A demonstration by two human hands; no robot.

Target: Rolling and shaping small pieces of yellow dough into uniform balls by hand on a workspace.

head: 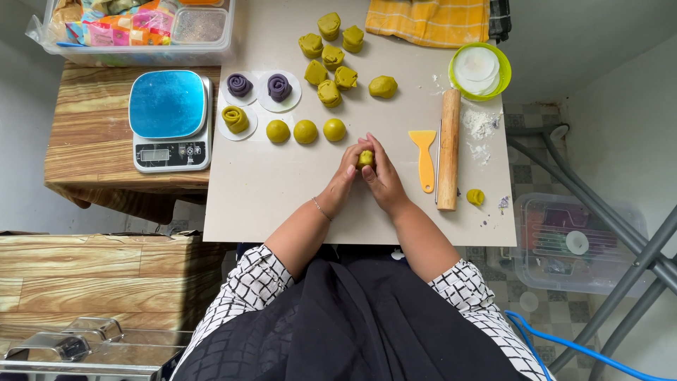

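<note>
Table [268,197] — pale grey top, its near edge partly hidden behind the person's forearms and dark lap. All places below are taken from the wooden rolling pin [448,148], which lies lengthwise near the table's right edge.

Far left of the pin, off the table on a wooden stand: a kitchen scale [171,120] with a blue platter; its display is too small to make out. Beyond the scale, a clear plastic bin [141,32] of coloured packets, cut off by the top of the frame. Up and left of the pin's far end, a yellow checked cloth [429,21], also cut off at the top. Just past the pin's far end, a green bowl [480,70] stacked with white paper rounds; loose flour beside it.

Left of the pin, upper table: a cluster of folded green dough pieces [330,53]. Nearer, three smooth green balls [305,131] in a row, then two purple rolls [259,86] and one green roll [235,119], each on a white paper disc.

Just left of the pin: an orange scraper [424,159]. Just right of its near end: a small green dough scrap [475,197].

Left hand [344,176] and right hand [382,176] meet a little left of the scraper, both closed around one small green dough piece [365,158] — only its top shows between the fingertips; the rest is hidden, so its shape cannot be told. It is raised slightly or resting on the table; cannot tell which.
</note>
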